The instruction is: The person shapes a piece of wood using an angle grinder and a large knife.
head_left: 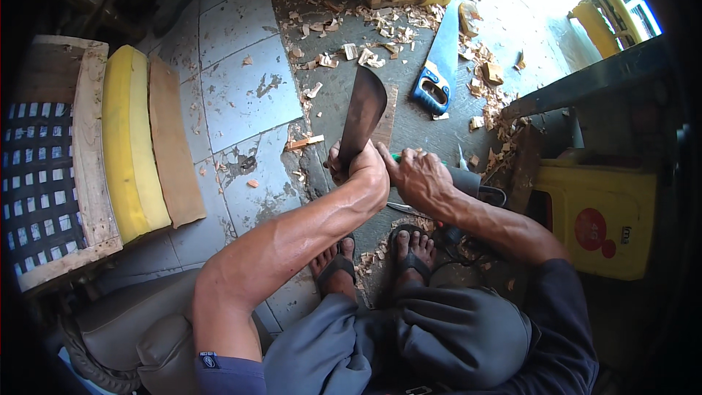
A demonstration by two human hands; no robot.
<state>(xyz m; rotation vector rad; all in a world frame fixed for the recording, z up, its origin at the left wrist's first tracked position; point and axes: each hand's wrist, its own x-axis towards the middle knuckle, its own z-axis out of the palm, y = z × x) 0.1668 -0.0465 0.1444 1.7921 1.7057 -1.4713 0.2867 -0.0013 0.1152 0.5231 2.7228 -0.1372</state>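
Note:
My left hand (365, 166) is closed around the lower part of a machete (363, 110). Its broad, dark blade points up and away from me, wider toward the rounded tip. Close on its right, my right hand (422, 175) is closed over a green tool with a dark grey rounded end (465, 180). Most of that tool is hidden by the fingers, so its kind is unclear. A flat brown piece of wood (385, 115) lies on the floor behind the blade.
A handsaw (438, 66) with a blue handle lies ahead on the floor among wood shavings (380, 25). To the left stands a wooden frame with black webbing (44, 168) beside a yellow foam-edged piece (131, 146). A yellow plastic container (621, 212) stands at the right.

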